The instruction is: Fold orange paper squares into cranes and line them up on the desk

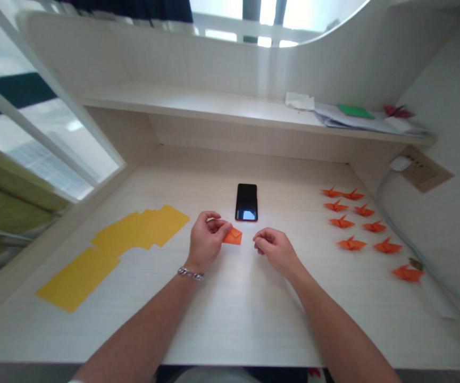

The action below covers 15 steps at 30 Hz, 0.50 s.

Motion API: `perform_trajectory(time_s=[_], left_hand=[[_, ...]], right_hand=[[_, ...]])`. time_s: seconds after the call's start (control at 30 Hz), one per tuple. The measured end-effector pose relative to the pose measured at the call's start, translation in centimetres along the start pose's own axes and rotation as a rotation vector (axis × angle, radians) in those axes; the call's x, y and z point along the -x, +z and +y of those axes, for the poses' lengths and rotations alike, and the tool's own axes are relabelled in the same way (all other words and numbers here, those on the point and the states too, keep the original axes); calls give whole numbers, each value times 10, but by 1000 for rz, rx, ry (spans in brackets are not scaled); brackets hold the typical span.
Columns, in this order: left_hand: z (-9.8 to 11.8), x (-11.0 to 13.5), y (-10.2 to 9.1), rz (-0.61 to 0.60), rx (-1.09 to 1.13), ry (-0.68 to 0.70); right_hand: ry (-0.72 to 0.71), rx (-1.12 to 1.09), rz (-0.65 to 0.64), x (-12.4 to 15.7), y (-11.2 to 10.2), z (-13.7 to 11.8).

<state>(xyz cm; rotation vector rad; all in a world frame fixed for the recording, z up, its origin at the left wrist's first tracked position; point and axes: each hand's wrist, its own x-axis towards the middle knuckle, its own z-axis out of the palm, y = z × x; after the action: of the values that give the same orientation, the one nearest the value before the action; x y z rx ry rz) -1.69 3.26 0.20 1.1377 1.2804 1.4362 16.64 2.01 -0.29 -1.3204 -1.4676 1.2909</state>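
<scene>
Desk (230,319): nine folded cranes (351,243)

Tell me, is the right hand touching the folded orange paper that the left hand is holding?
Apart. The head view shows bare desk between the right hand and the folded orange paper, which only the left hand pinches.

study nook by a window — desk (230,319), shelf (214,106), wall socket (421,169)

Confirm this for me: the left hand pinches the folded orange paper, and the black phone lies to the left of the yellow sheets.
Wrong on the phone. The head view shows the black phone to the right of the yellow sheets. The left hand does pinch the folded orange paper.
</scene>
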Motion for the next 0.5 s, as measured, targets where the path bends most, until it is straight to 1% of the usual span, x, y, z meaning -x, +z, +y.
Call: perform_trajectory(time_s=[0.07,0.1,0.2,0.23,0.27,0.3,0.33,0.43,0.5], left_hand=[[-2,5,6,-90,17,-10],[-2,8,10,-128,22,-11],[2,14,13,-249,-14,13],[4,15,12,-315,-55,13],[6,14,10,-406,-125,2],[8,13,7,-500,-201,-6],[9,12,4,-565,-262,-3],[12,7,-4,-687,-352,-15],[13,3,-9,-721,-350,-42]], right_hand=[[-20,-82,-8,-1,4,0],[-28,-86,-16,0,5,-1],[-52,0,-18,2,6,-3],[-64,43,-24,3,4,-4],[-77,87,-40,4,3,-5],[-91,133,-63,5,1,-6],[-102,176,-92,5,-2,-7],[-106,240,-180,5,-11,-8],[-86,211,-211,4,-20,-8]])
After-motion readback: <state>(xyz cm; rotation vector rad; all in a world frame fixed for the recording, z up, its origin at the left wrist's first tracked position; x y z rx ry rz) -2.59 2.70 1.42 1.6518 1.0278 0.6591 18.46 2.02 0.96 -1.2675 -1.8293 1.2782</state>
